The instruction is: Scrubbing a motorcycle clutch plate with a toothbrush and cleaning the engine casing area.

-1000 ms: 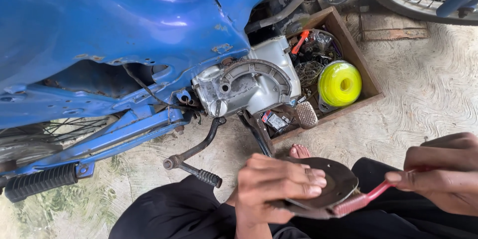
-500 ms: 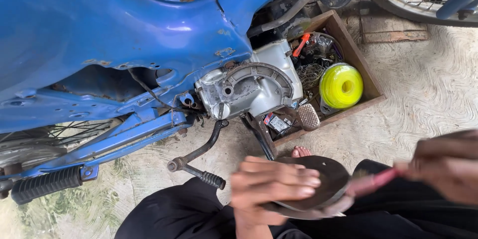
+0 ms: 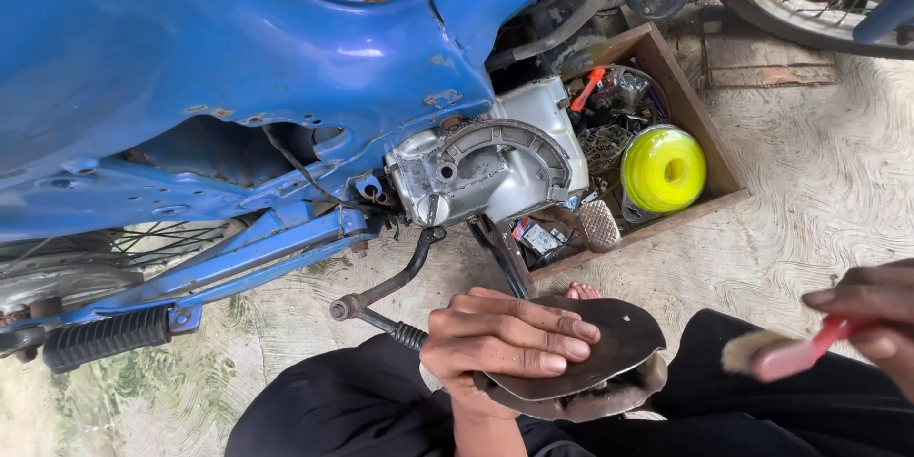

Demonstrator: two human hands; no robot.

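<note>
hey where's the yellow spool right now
In the head view the yellow spool sits upper right, inside the wooden box of parts on the ground, just right of the motorcycle's silver engine case and above the person's hands.

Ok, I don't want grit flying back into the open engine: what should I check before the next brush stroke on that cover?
1. Left hand grips the dark engine cover firmly: ok.
2. Right hand holds the red-handled brush: ok, though blurred.
3. Bristles on the cover: not ok, brush is off to the side.
4. Cover held apart from the open engine case: ok.
5. Cover's inner face free of dirt: cannot tell, it faces down.
6. Wooden parts box out of the brush's way: ok.
</note>
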